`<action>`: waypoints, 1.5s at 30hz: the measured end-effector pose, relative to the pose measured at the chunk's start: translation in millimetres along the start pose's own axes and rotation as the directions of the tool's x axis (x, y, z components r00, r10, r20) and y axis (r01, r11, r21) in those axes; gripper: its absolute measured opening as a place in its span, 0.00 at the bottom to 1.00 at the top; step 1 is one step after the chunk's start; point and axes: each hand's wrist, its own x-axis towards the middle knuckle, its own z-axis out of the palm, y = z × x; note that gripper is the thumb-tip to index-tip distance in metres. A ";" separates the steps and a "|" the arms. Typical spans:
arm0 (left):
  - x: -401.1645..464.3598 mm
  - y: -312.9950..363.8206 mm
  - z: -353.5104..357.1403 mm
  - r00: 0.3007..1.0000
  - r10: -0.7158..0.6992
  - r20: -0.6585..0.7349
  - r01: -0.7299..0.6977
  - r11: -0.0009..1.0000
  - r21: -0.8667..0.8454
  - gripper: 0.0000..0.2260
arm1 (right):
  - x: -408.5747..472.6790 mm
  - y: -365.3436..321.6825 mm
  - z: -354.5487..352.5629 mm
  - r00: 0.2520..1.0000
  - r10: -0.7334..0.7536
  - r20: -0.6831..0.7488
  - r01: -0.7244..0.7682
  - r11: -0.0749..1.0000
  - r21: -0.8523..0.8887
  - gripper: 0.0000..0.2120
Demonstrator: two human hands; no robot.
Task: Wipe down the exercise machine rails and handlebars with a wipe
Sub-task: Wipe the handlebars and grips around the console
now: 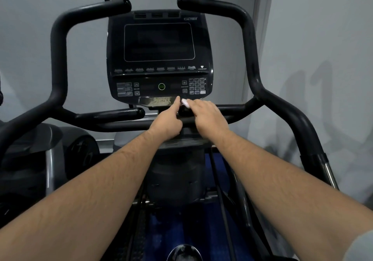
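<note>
I stand on a black exercise machine with a console (159, 58) in front of me. Tall curved handlebars rise on the left (58, 58) and the right (250, 58). A crossbar (125, 126) runs below the console. My right hand (205, 115) rests over the inner right grip and pinches a small white wipe (185, 103) at its fingertips. My left hand (168, 122) lies on the crossbar beside it, index finger stretched up to the console's lower edge, next to the wipe. Most of the wipe is hidden by my fingers.
A short inner grip (113, 114) sticks out on the left. Another machine (40, 149) stands at the left. A grey wall (323, 58) is close behind and to the right. Below are the machine's body (175, 176) and a blue floor (201, 230).
</note>
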 end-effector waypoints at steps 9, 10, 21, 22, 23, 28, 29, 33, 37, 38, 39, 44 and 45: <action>-11.0 -0.2 -10.6 0.997 0.031 0.067 -0.039 0.993 0.112 0.41 | -4.6 40.5 -20.7 0.903 0.413 -0.114 -0.421 0.906 -0.048 0.15; -13.1 0.4 -11.5 0.997 0.029 0.071 -0.037 0.992 0.118 0.41 | -1.4 36.9 -19.2 0.894 0.436 -0.104 -0.443 0.895 -0.048 0.15; -12.9 5.3 -16.0 0.998 0.034 0.049 -0.045 0.965 0.257 0.37 | 13.7 -41.8 2.7 0.981 0.161 0.105 -0.157 0.987 -0.042 0.24; -11.8 4.4 -17.9 0.998 0.041 0.053 -0.055 0.957 0.285 0.36 | 13.1 -43.6 0.2 0.978 0.158 0.138 -0.151 0.987 -0.054 0.27; -10.9 3.4 -19.6 0.997 0.047 0.061 -0.063 0.950 0.306 0.36 | 12.0 -44.8 -1.6 0.975 0.156 0.158 -0.147 0.987 -0.069 0.30; -8.7 -3.0 -24.2 0.990 0.086 0.116 -0.121 0.931 0.343 0.37 | 10.2 -45.0 -6.3 0.965 0.167 0.201 -0.153 0.985 -0.084 0.38; -7.7 -3.9 -24.9 0.988 0.095 0.121 -0.132 0.926 0.352 0.37 | 9.8 -44.7 -5.8 0.968 0.164 0.190 -0.149 0.985 -0.090 0.39; -4.1 -6.8 -20.2 0.986 0.106 0.129 -0.151 0.895 0.419 0.36 | 5.4 -35.5 -1.5 0.970 0.213 0.120 -0.192 0.967 -0.167 0.36; -3.8 -5.7 -17.1 0.987 0.136 0.090 -0.162 0.833 0.529 0.35 | -5.5 -1.9 -7.0 0.922 0.386 -0.012 -0.367 0.864 -0.344 0.29; -4.3 -5.0 -16.6 0.986 0.147 0.080 -0.167 0.819 0.549 0.35 | -9.8 8.9 -8.7 0.905 0.423 -0.034 -0.405 0.836 -0.369 0.28; -4.6 -4.2 -16.9 0.984 0.157 0.078 -0.174 0.812 0.557 0.35 | -13.1 18.7 -11.5 0.892 0.450 -0.048 -0.430 0.810 -0.398 0.28; -5.6 -1.9 -13.4 0.991 0.099 0.091 -0.132 0.837 0.531 0.36 | -12.6 39.0 -14.6 0.843 0.530 -0.097 -0.513 0.735 -0.444 0.25; -6.4 0.0 -14.5 0.992 0.082 0.098 -0.121 0.844 0.523 0.37 | -9.6 35.5 -13.6 0.826 0.557 -0.088 -0.536 0.727 -0.430 0.25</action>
